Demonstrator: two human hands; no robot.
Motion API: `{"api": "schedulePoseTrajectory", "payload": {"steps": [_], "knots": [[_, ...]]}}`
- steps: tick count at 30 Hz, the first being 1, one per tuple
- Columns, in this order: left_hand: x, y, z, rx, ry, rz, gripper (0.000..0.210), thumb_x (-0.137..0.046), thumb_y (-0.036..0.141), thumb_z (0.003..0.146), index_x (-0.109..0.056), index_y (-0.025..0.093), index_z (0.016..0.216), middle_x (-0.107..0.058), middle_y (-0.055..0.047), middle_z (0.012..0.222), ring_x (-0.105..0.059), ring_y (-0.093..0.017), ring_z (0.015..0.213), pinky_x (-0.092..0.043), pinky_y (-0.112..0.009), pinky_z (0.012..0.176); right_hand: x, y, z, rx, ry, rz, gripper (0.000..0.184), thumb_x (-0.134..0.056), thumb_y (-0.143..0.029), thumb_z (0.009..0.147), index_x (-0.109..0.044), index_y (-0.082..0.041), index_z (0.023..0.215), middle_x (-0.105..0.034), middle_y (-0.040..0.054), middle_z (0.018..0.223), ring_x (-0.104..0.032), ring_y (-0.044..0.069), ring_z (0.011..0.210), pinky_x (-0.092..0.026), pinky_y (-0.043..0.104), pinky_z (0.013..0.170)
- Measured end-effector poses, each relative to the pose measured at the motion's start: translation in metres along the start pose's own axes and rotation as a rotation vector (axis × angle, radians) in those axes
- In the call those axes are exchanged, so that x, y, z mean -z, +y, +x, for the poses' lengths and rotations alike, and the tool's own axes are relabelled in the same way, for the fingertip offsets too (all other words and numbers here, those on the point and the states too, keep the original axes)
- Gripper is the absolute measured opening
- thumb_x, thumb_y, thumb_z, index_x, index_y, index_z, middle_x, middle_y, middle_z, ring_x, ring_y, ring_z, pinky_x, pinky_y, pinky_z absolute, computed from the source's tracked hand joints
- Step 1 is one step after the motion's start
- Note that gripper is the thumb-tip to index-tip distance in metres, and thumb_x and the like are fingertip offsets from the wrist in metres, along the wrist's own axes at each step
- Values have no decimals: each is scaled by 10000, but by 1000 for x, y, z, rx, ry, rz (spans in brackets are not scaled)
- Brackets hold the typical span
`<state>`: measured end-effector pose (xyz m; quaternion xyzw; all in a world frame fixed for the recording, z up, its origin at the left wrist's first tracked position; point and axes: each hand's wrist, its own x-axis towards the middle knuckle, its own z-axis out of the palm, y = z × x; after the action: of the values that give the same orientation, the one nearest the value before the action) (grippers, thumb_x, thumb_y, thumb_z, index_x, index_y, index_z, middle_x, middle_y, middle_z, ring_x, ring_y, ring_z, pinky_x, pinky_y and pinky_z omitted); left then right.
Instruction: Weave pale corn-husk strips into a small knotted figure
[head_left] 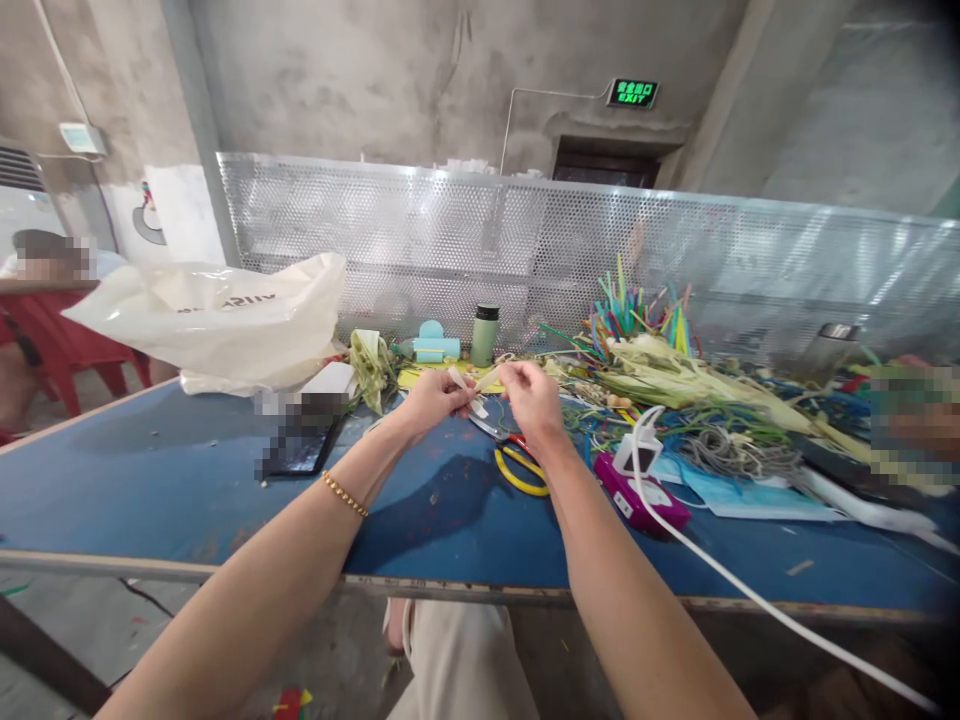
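Above the blue table (247, 510), my left hand (441, 396) pinches a pale husk strip (489, 379), and its loose ends stick out around the fingertips. My right hand (532, 400) is closed on the same strip a little to the right, so the strip spans the small gap between both hands. Under my right hand lie scissors (523, 474) with yellow and red handles, their blades pointing up and left. Fingers partly hide how the strip is folded or knotted.
Husks (667, 375), coloured stems (637, 315) and wire coils (739, 455) crowd the right. A purple power socket (637, 500) trails a white cable. Leftward are a phone (300, 445), a white plastic bag (217, 320) and husk bundle (370, 368); behind stands a green bottle (485, 338).
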<state>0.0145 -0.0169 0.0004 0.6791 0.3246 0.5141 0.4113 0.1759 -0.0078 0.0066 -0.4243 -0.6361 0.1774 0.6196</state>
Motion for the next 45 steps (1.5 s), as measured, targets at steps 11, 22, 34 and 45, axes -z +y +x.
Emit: {"api": "schedulePoseTrajectory", "payload": {"steps": [11, 22, 34, 45], "knots": [[4, 12, -9, 117, -248, -80, 102, -657, 163, 739, -690, 98, 810, -672, -51, 659, -588, -109, 576, -419, -236, 568, 0, -2, -4, 111, -263, 59, 210, -646, -352, 784, -683, -167, 692, -657, 19, 647, -567, 154, 617, -437, 272, 608], [-4, 8, -7, 160, -65, -199, 206, -737, 265, 745, -639, 89, 785, -695, -80, 646, -638, -151, 536, -485, -275, 556, -4, -9, -8, 107, -147, 18, 188, -643, -329, 767, -686, -160, 696, -679, 34, 656, -575, 156, 598, -418, 268, 582], [-13, 3, -5, 80, -7, -101, 156, -704, 181, 694, -591, 119, 607, -589, -9, 479, -487, -81, 424, -355, -216, 471, -8, -6, -12, 155, -26, -126, 191, -599, -334, 784, -602, -194, 653, -668, 32, 659, -565, 165, 615, -424, 283, 637], [-14, 2, -6, 71, -29, -64, 208, -728, 206, 701, -565, 129, 598, -586, -5, 459, -499, -82, 429, -338, -208, 473, -10, -3, -12, 127, -22, -115, 199, -618, -339, 785, -616, -187, 656, -677, 34, 675, -574, 166, 631, -425, 280, 647]]}}
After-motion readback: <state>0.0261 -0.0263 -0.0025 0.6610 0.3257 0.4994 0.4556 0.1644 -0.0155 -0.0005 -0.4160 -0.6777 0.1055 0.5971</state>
